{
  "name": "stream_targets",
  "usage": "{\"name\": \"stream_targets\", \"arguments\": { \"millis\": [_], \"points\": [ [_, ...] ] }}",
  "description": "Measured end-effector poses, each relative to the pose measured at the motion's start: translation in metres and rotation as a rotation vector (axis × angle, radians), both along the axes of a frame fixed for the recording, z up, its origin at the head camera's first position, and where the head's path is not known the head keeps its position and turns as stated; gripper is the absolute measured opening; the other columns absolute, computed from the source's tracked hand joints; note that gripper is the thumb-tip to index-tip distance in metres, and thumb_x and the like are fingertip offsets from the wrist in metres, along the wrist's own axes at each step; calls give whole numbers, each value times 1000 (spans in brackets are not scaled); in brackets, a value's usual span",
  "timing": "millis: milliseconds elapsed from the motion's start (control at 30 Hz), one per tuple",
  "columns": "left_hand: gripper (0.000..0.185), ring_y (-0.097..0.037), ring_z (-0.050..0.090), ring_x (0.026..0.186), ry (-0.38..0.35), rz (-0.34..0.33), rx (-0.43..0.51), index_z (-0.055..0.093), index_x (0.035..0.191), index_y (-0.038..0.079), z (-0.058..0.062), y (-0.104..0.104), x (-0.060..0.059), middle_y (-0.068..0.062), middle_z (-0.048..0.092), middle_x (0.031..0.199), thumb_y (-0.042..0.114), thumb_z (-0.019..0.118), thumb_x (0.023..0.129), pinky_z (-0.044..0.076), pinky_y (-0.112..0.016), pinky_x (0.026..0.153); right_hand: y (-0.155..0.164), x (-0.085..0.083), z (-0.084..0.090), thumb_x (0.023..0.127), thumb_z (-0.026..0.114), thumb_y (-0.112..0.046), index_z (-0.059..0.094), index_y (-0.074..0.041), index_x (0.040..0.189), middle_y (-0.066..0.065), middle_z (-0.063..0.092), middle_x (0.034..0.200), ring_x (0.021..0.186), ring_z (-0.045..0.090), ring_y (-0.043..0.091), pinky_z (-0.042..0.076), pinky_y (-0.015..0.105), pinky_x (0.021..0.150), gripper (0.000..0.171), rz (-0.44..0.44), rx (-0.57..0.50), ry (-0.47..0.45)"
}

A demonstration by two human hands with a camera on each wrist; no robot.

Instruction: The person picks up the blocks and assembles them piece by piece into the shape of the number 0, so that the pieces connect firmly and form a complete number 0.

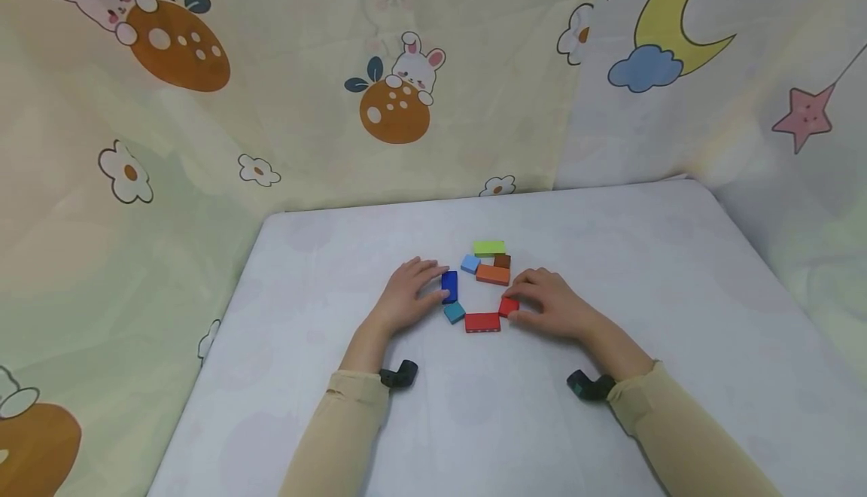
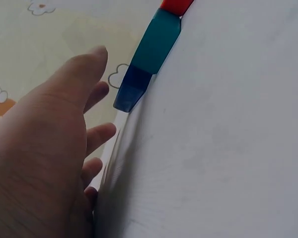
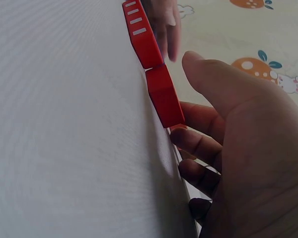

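Coloured blocks lie in a rough ring on the white table. My left hand (image 1: 409,295) is at the left side of the ring, its fingers loosely spread beside a dark blue block (image 1: 450,286). In the left wrist view, the thumb stands apart from that block. A teal block (image 1: 454,312) sits just below it. On the other side, my right hand (image 1: 550,303) has relaxed fingers around a small red block (image 1: 508,306). The right wrist view shows the thumb raised off it; the index fingertip is close behind, contact unclear. A longer red block (image 1: 482,322) adjoins at the front.
At the back of the ring are a light green block (image 1: 489,248), a light blue block (image 1: 470,263), a brown block (image 1: 502,260) and an orange block (image 1: 493,275). Behind the white table (image 1: 677,271) hangs a printed cloth (image 1: 291,90). Each wrist carries a small black camera (image 1: 400,374).
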State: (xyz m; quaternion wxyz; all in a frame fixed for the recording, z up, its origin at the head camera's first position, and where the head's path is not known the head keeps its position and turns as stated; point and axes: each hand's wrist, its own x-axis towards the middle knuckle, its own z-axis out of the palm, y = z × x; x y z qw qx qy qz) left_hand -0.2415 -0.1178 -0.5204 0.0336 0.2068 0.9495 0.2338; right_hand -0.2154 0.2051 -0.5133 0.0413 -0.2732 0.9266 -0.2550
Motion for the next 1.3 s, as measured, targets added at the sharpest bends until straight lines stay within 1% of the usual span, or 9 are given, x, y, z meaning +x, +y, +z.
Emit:
{"name": "stream_targets", "arguments": {
  "millis": [200,433,600,700,800,867,967,1100,1300],
  "points": [
    [67,-25,23,152,4,1,-6,44,147,39,-1,-3,10,4,43,155,65,59,88,21,-51,123,-3,-2,3,85,71,-53,67,-34,119,-7,57,120,115,48,14,45,44,96,39,5,-10,-7],
    [67,-27,24,151,50,-53,-47,42,148,40,0,-7,14,4,41,156,63,60,88,18,-50,123,-5,-5,4,90,69,-39,68,-33,119,-5,59,121,117,50,17,43,48,99,30,-23,-43,-49],
    [63,-26,23,152,50,-69,-75,45,146,41,-1,-7,15,5,40,157,64,59,89,17,-51,124,-7,-5,6,95,63,-39,67,-32,119,-4,60,123,118,52,20,46,51,101,26,-108,-90,-125],
    [63,-25,23,152,52,-70,-75,46,146,41,-1,-6,14,5,39,157,64,59,89,17,-50,124,-9,-7,9,95,63,-39,65,-30,120,-5,61,118,111,55,18,51,46,96,27,-176,-129,-167],
    [64,-25,24,152,59,-72,-77,46,146,41,-3,-6,14,5,40,157,65,59,88,17,-50,124,-12,-9,12,94,65,-37,63,-27,123,-4,61,112,102,57,18,53,39,90,30,-221,-140,-178],
    [64,-25,23,152,61,-72,-88,46,146,41,-3,-6,14,5,40,157,65,59,88,16,-49,124,-14,-11,13,94,66,-37,61,-26,125,-3,60,113,100,56,18,53,37,87,33,-240,-128,-180],
    [65,-24,23,152,51,-72,-103,45,146,41,-4,-5,14,6,39,157,66,58,88,16,-49,124,-18,-15,12,93,67,-37,59,-24,129,-1,60,116,101,55,19,54,37,87,40,-256,-99,-175],
    [65,-24,22,152,33,-70,-112,44,147,42,-3,-4,15,6,38,158,67,58,88,16,-49,124,-25,-22,13,90,70,-38,57,-23,132,0,59,123,106,55,21,54,41,90,46,-264,-58,-166],
    [66,-24,21,152,32,-71,-104,43,147,43,-1,-3,15,6,38,158,67,57,88,15,-50,124,-37,-37,15,89,71,-35,58,-26,132,3,57,129,119,53,25,52,49,97,46,-270,-3,-152]
  ]
}}
